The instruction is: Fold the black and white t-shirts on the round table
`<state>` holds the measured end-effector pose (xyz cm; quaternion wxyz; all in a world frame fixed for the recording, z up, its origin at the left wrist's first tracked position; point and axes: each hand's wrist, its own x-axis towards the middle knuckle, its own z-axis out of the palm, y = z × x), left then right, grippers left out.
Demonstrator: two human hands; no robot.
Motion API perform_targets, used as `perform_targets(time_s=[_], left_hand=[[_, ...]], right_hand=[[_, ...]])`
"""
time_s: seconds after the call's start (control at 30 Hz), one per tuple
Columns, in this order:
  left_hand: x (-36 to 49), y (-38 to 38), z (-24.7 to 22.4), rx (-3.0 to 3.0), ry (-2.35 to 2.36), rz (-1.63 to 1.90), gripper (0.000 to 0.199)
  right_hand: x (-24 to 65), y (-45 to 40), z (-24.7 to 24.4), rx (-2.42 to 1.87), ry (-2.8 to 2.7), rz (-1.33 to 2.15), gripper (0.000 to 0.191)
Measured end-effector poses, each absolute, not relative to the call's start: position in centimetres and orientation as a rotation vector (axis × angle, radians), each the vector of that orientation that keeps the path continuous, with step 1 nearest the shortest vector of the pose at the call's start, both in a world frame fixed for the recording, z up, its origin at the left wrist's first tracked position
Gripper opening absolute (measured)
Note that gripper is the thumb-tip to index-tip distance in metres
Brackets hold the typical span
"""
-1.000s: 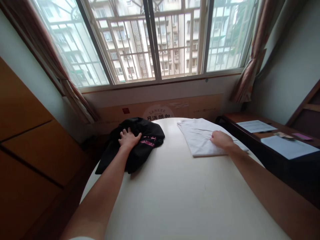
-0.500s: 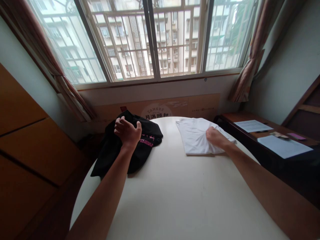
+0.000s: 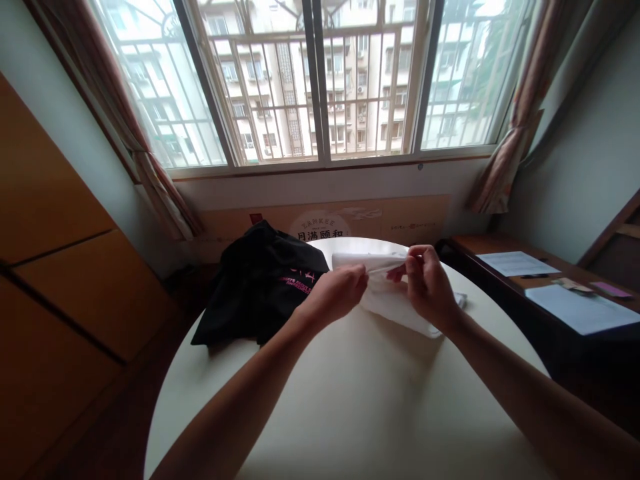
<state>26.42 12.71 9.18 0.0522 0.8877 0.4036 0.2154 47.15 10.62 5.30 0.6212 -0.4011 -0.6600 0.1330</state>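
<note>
- I see the black garment [image 3: 260, 287] with pink print at far left, bunched on the round cream table [image 3: 350, 400], neither hand touching it and not laid flat
- The left hand [image 3: 336, 293] is closed, pinching an edge of the white garment [image 3: 390, 303]
- The right hand [image 3: 427, 288] pinches the same garment just beside it, the 2 hands close but apart, holding that edge up off the table
- The white garment is partly gathered into a smooth band, its lower part sagging loose
- Far right, papers [image 3: 580, 309] lie on a wooden desk [image 3: 480, 245]
</note>
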Motion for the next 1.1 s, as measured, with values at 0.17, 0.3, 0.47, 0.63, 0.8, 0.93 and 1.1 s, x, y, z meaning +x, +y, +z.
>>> perform_targets(time_s=[0.17,0.3,0.47,0.63,0.8,0.93,1.1], left_hand=[[25.1,13.2,12.0,2.208,1.188,1.454,0.024],[23.7,13.4,14.4,1.862,1.073,1.817,0.011],[22.3,13.7,15.3,1.853,1.057,1.652,0.007],[21.6,14.2,14.3,2.052,1.209,1.001,0.006],[20.0,14.1,14.5,2.118,1.249,0.732,0.02],[19.4,12.3,15.7,2.245,1.21,0.326,0.034],[21.6,10.3,14.6,2.44,1.297,0.095,0.048]], right_hand=[[48.4,11.9,4.8,-0.943,-1.559,0.18,0.026],[48.2,12.7,3.7,-0.986,-1.79,0.371,0.023],[45.3,11.3,2.3,-0.89,-2.025,0.506,0.045],[42.7,11.0,0.2,-0.993,-2.385,0.329,0.034],[43.7,12.7,-0.2,-1.116,-2.156,0.336,0.01],[46.9,13.3,1.8,-1.142,-1.599,0.388,0.017],[49.0,12.5,4.1,-1.015,-1.106,0.068,0.02]])
